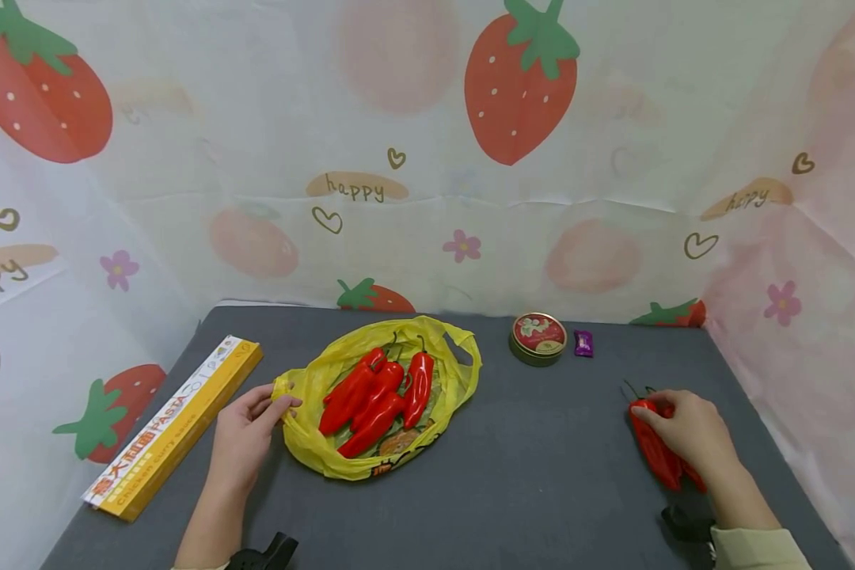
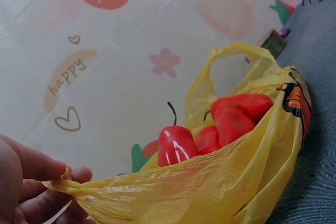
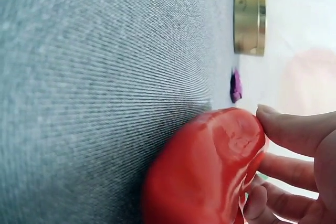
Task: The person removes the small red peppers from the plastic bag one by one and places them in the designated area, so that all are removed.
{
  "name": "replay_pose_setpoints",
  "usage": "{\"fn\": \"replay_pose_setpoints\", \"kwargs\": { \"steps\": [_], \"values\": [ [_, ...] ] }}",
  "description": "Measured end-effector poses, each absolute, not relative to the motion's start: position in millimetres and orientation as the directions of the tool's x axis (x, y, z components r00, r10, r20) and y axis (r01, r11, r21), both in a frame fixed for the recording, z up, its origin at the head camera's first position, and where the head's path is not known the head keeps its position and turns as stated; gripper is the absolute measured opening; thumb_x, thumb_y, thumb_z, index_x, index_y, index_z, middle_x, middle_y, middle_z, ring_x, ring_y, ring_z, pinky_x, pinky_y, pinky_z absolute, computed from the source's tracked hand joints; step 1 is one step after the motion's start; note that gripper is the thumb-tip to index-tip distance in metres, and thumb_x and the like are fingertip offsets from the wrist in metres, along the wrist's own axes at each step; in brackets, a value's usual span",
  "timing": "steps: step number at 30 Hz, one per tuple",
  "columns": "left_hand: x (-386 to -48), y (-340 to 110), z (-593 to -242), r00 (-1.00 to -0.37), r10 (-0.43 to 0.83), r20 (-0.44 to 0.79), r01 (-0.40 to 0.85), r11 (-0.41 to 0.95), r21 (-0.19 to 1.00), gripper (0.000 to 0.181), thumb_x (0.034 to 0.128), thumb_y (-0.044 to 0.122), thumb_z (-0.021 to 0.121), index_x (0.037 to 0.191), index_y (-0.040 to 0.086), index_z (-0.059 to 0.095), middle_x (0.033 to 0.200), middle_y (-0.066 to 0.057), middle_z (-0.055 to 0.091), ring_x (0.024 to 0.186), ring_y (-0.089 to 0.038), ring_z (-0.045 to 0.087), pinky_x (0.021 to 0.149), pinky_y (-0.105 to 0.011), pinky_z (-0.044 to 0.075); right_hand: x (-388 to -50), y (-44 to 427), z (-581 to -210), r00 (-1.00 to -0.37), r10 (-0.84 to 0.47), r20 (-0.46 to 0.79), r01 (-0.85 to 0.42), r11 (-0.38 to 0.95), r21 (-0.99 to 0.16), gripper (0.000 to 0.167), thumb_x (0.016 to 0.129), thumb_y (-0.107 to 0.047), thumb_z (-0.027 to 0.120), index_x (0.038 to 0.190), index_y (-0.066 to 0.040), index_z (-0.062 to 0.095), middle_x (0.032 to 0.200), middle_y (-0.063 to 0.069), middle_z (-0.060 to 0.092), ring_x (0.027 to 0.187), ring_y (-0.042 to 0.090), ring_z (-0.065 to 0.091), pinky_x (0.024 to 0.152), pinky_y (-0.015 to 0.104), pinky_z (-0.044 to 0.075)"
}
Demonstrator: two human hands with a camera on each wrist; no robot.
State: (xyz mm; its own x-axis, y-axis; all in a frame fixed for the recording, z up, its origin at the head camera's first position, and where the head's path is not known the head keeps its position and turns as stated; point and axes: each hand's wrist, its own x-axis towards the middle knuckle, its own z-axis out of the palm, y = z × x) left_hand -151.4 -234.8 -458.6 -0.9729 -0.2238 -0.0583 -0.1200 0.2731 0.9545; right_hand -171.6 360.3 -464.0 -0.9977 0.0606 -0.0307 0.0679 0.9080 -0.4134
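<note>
A yellow plastic bag (image 1: 302, 431) lies with its mouth spread wide on the table, and several red peppers (image 1: 419, 384) sit inside it. At the bag's left edge my left hand (image 1: 245, 431) pinches the plastic; the left wrist view shows the gathered yellow film (image 2: 157, 195) between thumb and fingers. Far to the right, my right hand (image 1: 694, 431) grips a red pepper (image 1: 651, 447) near its stem end. A second red pepper seems to lie beside it, partly hidden under the hand. In the right wrist view, thumb and fingers hold the glossy pepper (image 3: 205, 166) close to the cloth.
A yellow-and-white pasta box (image 1: 174, 427) lies slanted along the left side. Behind, right of the bag, stand a round red-lidded tin (image 1: 537, 339) and a small purple wrapped sweet (image 1: 583, 343). A strawberry-printed curtain (image 1: 427, 158) surrounds the grey table (image 1: 513, 491).
</note>
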Motion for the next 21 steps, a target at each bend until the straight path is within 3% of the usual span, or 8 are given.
{"fn": "replay_pose_setpoints", "kwargs": {
  "steps": [3,11,21],
  "values": [
    [-151.2,-234.7,-458.9,-0.975,-0.218,-0.051,-0.111,0.271,0.956,0.037,0.1026,0.031,0.06,0.129,0.005,0.063,0.107,-0.006,0.076,0.094,-0.007,0.062,0.083,-0.017,0.053,-171.3,360.6,-463.4,-0.998,0.059,-0.024,0.064,0.91,-0.411,0.064,0.095,-0.054,0.064,0.124,0.003,0.067,0.126,0.035,0.06,0.111,0.054,0.056,0.084,0.065,0.048],
    [-151.3,-233.8,-459.5,-0.974,-0.218,-0.055,-0.113,0.265,0.958,0.038,0.1024,0.031,0.061,0.13,0.005,0.062,0.102,0.002,0.076,0.094,-0.009,0.061,0.083,-0.017,0.052,-168.6,361.5,-450.0,-0.997,0.063,0.042,0.037,0.888,-0.458,0.06,0.098,-0.052,0.059,0.125,0.001,0.067,0.127,0.033,0.061,0.106,0.047,0.063,0.081,0.061,0.051],
    [-151.2,-234.3,-459.8,-0.975,-0.216,-0.057,-0.116,0.268,0.956,0.037,0.1024,0.03,0.061,0.13,0.005,0.063,0.104,-0.002,0.076,0.094,-0.01,0.062,0.082,-0.017,0.052,-163.7,336.9,-430.4,-0.969,0.035,0.243,-0.107,0.829,-0.549,0.045,0.099,-0.039,0.064,0.13,-0.006,0.064,0.117,0.02,0.071,0.101,0.041,0.068,0.081,0.058,0.055]
  ]
}}
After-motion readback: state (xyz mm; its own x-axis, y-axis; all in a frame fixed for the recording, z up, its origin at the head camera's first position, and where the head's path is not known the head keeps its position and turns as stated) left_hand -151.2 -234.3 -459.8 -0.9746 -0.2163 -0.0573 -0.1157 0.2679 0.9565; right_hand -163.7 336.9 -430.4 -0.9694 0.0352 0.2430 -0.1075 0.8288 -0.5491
